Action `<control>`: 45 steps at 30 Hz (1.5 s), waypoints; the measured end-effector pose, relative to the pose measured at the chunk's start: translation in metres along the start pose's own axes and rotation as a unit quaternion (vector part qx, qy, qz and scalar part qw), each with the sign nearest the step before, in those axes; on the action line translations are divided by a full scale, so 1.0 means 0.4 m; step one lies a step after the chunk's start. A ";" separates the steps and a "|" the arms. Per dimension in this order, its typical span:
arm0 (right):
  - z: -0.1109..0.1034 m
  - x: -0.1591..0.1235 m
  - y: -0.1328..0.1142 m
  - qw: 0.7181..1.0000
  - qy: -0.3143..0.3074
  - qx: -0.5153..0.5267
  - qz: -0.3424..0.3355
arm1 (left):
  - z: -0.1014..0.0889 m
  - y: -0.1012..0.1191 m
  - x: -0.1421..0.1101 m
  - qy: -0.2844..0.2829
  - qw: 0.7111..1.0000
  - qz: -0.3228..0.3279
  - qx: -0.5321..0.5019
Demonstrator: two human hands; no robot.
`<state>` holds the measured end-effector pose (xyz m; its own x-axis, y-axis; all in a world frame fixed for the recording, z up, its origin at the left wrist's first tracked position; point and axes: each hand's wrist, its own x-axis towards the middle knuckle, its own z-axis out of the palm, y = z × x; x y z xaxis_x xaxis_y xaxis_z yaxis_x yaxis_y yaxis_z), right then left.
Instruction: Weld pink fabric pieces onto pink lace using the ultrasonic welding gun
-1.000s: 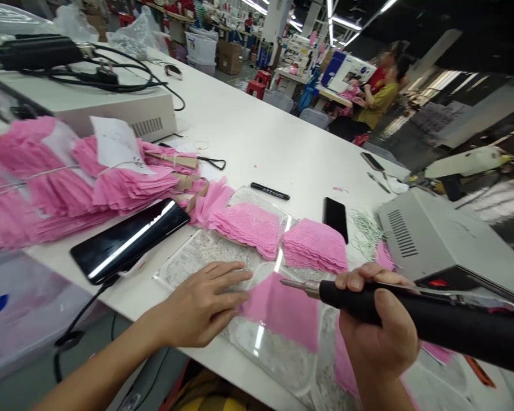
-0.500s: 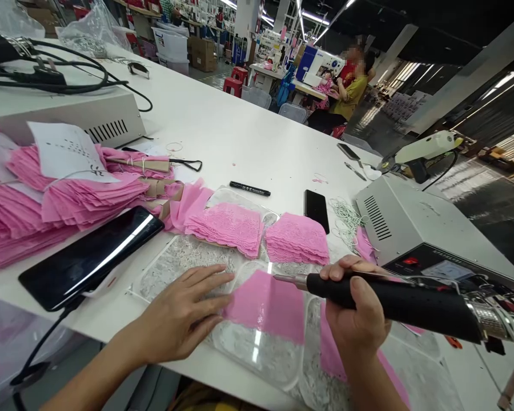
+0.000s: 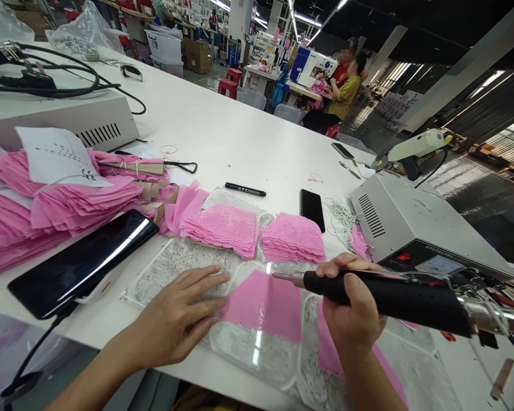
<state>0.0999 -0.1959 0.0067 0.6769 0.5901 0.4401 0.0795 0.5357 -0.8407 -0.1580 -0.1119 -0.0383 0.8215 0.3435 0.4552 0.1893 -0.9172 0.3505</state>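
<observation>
My left hand (image 3: 182, 319) lies flat with its fingers stretched out, the fingertips at the left edge of a single pink cloth piece (image 3: 263, 305). That piece lies on or under a clear plastic template (image 3: 257, 359); I cannot tell which. My right hand (image 3: 353, 308) is wrapped round a thick black handpiece with a pointed metal tip (image 3: 385, 294). The tip points left, at the upper part of the cloth; whether it touches is unclear. Just beyond are two stacks of pink lace pieces, a left stack (image 3: 223, 228) and a right stack (image 3: 293, 238). More pink cloth (image 3: 328, 342) shows partly behind my right wrist.
Tied pink cloth bundles (image 3: 81, 200) and a large glossy black phone-like device (image 3: 85, 262) lie at left. Beyond the stacks are a marker (image 3: 245, 189) and a smaller phone (image 3: 312, 209). A grey control box (image 3: 411, 222) stands at right. People sit at a distant sewing machine.
The view has turned to the right, so things sit further left in it. Both hands keep about the same place over the cloth, and the right still grips the handpiece.
</observation>
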 end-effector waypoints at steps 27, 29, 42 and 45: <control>-0.096 0.030 -0.035 0.994 0.088 -0.062 -0.016 | 0.006 -0.016 -0.012 0.000 1.000 0.009 0.012; -0.102 0.027 -0.032 0.994 0.089 -0.057 -0.009 | 0.005 -0.015 -0.009 0.000 1.000 0.011 0.016; -0.096 0.028 -0.023 0.996 0.077 -0.046 -0.024 | 0.004 -0.022 -0.011 -0.005 1.000 0.004 0.019; -0.109 0.023 -0.035 0.996 0.080 -0.038 -0.009 | 0.000 -0.020 -0.007 -0.007 1.000 0.010 0.022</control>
<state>0.1372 -0.2242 0.0087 0.7820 0.4736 0.4051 0.1440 0.4952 -0.8568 -0.1617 -0.1057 -0.0425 0.8330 0.3222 0.4498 0.1958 -0.9320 0.3050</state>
